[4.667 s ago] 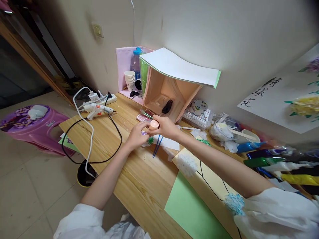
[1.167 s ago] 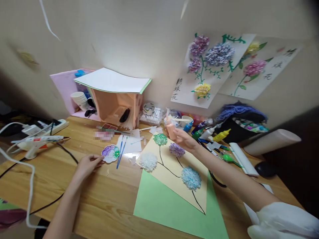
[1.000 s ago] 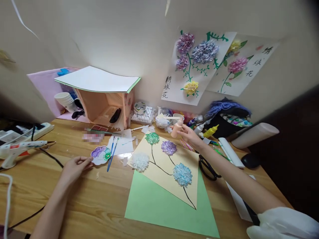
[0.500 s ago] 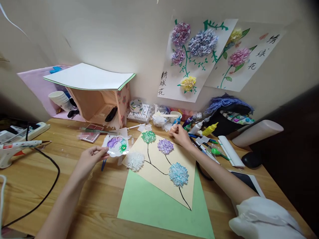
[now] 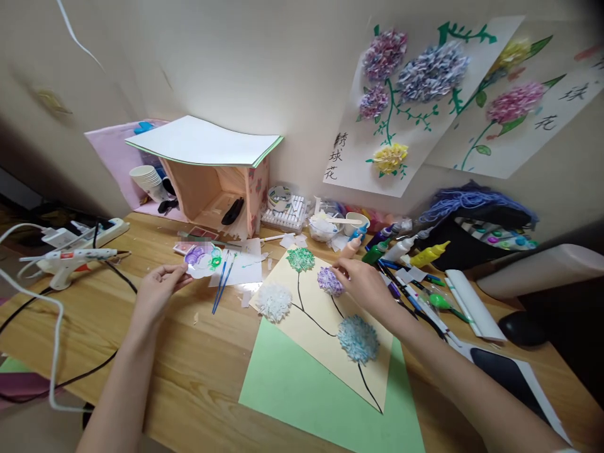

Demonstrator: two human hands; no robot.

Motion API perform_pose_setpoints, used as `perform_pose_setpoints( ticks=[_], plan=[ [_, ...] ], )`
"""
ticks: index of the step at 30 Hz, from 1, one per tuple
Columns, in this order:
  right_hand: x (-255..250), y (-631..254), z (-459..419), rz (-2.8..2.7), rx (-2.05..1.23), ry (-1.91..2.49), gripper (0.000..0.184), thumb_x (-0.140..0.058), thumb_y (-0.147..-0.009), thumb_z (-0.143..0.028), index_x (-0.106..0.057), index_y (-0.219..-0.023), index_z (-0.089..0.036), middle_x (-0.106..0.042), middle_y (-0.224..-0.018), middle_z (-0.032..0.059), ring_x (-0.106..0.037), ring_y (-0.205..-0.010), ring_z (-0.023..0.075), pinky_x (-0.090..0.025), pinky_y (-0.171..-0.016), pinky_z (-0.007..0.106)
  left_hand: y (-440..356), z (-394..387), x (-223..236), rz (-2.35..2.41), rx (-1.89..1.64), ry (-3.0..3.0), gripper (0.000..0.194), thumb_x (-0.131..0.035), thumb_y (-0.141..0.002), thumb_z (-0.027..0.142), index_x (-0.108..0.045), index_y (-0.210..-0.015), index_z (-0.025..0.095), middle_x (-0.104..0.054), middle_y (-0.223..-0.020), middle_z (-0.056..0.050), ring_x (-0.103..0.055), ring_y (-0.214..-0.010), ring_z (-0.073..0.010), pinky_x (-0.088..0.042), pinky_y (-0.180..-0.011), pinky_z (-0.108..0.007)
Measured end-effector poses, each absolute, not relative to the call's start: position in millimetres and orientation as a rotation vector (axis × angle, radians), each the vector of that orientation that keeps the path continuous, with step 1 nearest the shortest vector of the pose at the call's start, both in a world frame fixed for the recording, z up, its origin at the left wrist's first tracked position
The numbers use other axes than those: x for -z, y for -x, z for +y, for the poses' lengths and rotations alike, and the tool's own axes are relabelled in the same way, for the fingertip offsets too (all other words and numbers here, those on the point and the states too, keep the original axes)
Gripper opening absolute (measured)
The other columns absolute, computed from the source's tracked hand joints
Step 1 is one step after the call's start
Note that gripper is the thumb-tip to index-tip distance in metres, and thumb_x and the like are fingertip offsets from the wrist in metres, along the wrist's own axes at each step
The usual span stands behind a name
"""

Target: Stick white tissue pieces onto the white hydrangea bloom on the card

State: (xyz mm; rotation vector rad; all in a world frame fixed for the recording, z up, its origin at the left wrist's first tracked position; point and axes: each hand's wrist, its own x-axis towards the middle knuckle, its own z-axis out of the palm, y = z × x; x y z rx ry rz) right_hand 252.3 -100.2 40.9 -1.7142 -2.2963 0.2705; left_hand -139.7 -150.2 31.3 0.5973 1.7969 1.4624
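Note:
My left hand (image 5: 163, 286) pinches the edge of a white flower-shaped paint palette (image 5: 201, 263) with purple and green paint, raised over the desk. My right hand (image 5: 361, 283) is at the right edge of the purple paper flower (image 5: 329, 281), its fingers loosely curled and nothing visible in them; whether they touch the flower I cannot tell. A peach paint bottle (image 5: 350, 247) stands just behind that hand. On the cream card (image 5: 316, 340) are also a green flower (image 5: 301, 258), a white flower (image 5: 274, 302) and a blue flower (image 5: 358, 339), joined by black stems.
Green paper (image 5: 302, 396) lies under the card. Two blue brushes (image 5: 223, 286) rest by a paint-marked sheet. At left are a glue gun (image 5: 63, 267) and cables; at right, paint bottles (image 5: 429, 253), pens and a white roll (image 5: 474, 305). A peach box (image 5: 207, 189) stands behind.
My right hand has left the peach bottle and come toward me, to the purple flower. My left hand has shifted the palette left, uncovering the brushes. The view has turned left.

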Motion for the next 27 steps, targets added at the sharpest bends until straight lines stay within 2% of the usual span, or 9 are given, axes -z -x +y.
perform_pose_setpoints(
  ticks=[4,9,13,18,21,27],
  plan=[
    [-53.4,-188.5,-89.1,-2.523,-0.309,1.194,0.013,-0.053,-0.089,-0.018,-0.065,-0.085,-0.018,-0.07,-0.086,0.0059,-0.062,-0.085,0.0203,-0.042,-0.069,0.029,147.4,-160.6,-19.9,1.833,-1.517,-0.475,0.006,-0.067,-0.072,0.011,-0.062,-0.07,0.011,-0.065,-0.056,0.0,-0.063,-0.051,-0.0086,-0.053,-0.055,-0.015],
    [-38.7,-94.1,-58.4,-2.977,0.078,0.55,0.018,-0.047,-0.093,-0.015,-0.065,-0.091,-0.013,-0.065,-0.092,0.0109,-0.054,-0.092,0.0215,-0.04,-0.066,0.029,143.9,-166.5,-5.1,1.78,-1.56,-0.429,0.009,-0.07,-0.071,0.01,-0.062,-0.068,0.011,-0.065,-0.055,-0.001,-0.063,-0.049,-0.0098,-0.054,-0.056,-0.018],
    [-24.5,-43.9,-44.8,-3.114,0.139,0.182,0.018,-0.049,-0.092,-0.013,-0.065,-0.085,-0.011,-0.063,-0.088,0.0103,-0.053,-0.091,0.02,-0.041,-0.072,0.029,142.7,-166.7,2.2,1.748,-1.628,-0.406,0.006,-0.068,-0.074,0.01,-0.062,-0.074,0.01,-0.066,-0.057,-0.001,-0.064,-0.053,-0.0095,-0.055,-0.06,-0.019],
    [-16.2,-25.5,-41.6,-3.18,0.228,-0.13,0.02,-0.048,-0.093,-0.014,-0.064,-0.081,-0.011,-0.063,-0.088,0.0103,-0.053,-0.094,0.0205,-0.042,-0.074,0.03,145.5,-166.8,8.9,1.705,-1.697,-0.376,0.008,-0.069,-0.074,0.011,-0.061,-0.075,0.01,-0.065,-0.056,0.0,-0.064,-0.052,-0.0093,-0.055,-0.059,-0.018],
    [-11.9,-20.8,-43.2,-3.179,0.276,-0.26,0.019,-0.045,-0.093,-0.011,-0.062,-0.085,-0.011,-0.063,-0.09,0.0105,-0.053,-0.094,0.0206,-0.041,-0.073,0.03,146.9,-167.3,9.6,1.683,-1.712,-0.365,0.01,-0.071,-0.072,0.012,-0.062,-0.077,0.009,-0.067,-0.058,-0.001,-0.064,-0.053,-0.0096,-0.055,-0.059,-0.019],
    [-20.6,-25.2,-41.7,-3.151,0.302,-0.371,0.018,-0.04,-0.093,-0.008,-0.057,-0.089,-0.014,-0.062,-0.082,0.0081,-0.052,-0.082,0.0186,-0.04,-0.066,0.029,147.0,-168.0,6.7,1.656,-1.725,-0.363,0.01,-0.07,-0.072,0.011,-0.065,-0.081,0.009,-0.07,-0.064,-0.003,-0.066,-0.056,-0.0096,-0.056,-0.062,-0.019]
  ],
)
